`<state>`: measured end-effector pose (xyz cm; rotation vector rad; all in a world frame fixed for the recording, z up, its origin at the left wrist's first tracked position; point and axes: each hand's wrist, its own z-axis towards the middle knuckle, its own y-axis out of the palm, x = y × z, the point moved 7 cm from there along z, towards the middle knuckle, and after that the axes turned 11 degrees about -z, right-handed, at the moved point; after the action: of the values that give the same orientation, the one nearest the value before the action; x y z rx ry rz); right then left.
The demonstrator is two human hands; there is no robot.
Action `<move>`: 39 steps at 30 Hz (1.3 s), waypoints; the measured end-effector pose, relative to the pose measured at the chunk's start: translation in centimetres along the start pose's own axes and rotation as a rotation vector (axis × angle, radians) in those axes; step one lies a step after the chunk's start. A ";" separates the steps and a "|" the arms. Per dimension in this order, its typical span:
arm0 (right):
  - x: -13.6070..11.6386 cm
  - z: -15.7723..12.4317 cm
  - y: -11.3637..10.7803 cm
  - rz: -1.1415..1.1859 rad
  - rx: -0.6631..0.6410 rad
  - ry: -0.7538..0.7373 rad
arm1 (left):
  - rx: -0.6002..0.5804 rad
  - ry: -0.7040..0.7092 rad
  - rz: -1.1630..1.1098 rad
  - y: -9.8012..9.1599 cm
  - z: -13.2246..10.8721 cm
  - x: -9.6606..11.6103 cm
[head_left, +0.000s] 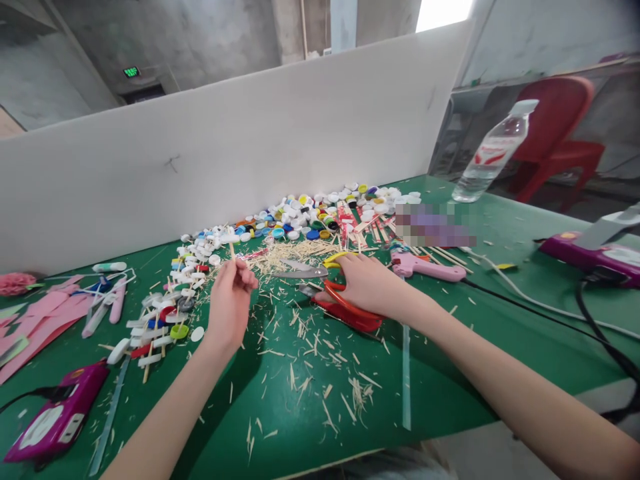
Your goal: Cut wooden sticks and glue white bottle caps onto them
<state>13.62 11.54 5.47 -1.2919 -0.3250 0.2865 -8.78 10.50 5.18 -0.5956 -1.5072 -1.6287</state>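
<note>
My left hand [231, 303] is closed around a thin wooden stick [232, 251], upright, with a white bottle cap [227, 238] at its top. Over the scissors [310, 272], my right hand [367, 283] has its fingers curled at the yellow and orange-red handles. The blades are spread and point left, low over the table. More red handle [350, 317] lies beneath that hand; whether it belongs to a second pair I cannot tell. Just right of my right hand lies a pink glue gun [425, 267]. Left of my left hand are sticks threaded with caps [160, 323].
Wood splinters [300, 257] litter the green table [290, 433]. Loose bottle caps [310, 217] are heaped against a white partition [250, 153]. Clear glue sticks [406, 380], a purple power strip [65, 413], pink paper [40, 317] and a water bottle [493, 160] stand or lie around. Cables cross the right side.
</note>
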 end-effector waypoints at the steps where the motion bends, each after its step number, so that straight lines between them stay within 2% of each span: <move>1: -0.3 -0.1 0.0 -0.019 0.001 -0.028 | -0.001 0.014 -0.023 0.1 0.2 0.4; 5: -1.4 -0.5 -0.2 -0.079 0.009 -0.108 | -0.013 0.023 -0.034 0.6 0.3 1.6; 10: -2.7 -0.6 -0.4 -0.097 0.051 -0.169 | -0.042 0.021 -0.037 1.3 -0.1 1.4; 13: -2.6 -0.5 -0.2 -0.081 0.060 -0.140 | -0.091 0.038 0.001 1.9 -0.6 1.2; 18: -1.3 -0.1 -0.4 0.001 0.035 -0.018 | -0.126 0.156 0.148 2.5 -1.3 1.4; 23: -0.3 0.2 -0.5 0.058 0.050 0.058 | -0.112 0.156 0.204 2.1 -1.3 0.8; 31: -0.7 0.1 0.0 -0.057 0.061 -0.015 | -0.086 0.139 0.327 1.8 -1.6 0.0; 36: -0.4 0.3 -0.2 0.044 0.057 -0.004 | 0.019 0.189 0.541 0.9 -1.6 0.5; 39: 0.1 0.4 -0.1 0.178 0.016 0.033 | 0.029 0.183 0.579 0.5 -1.4 0.3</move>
<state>13.58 11.97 5.66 -1.3108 -0.1792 0.4168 -8.27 9.12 5.49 -0.7601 -1.0889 -1.1742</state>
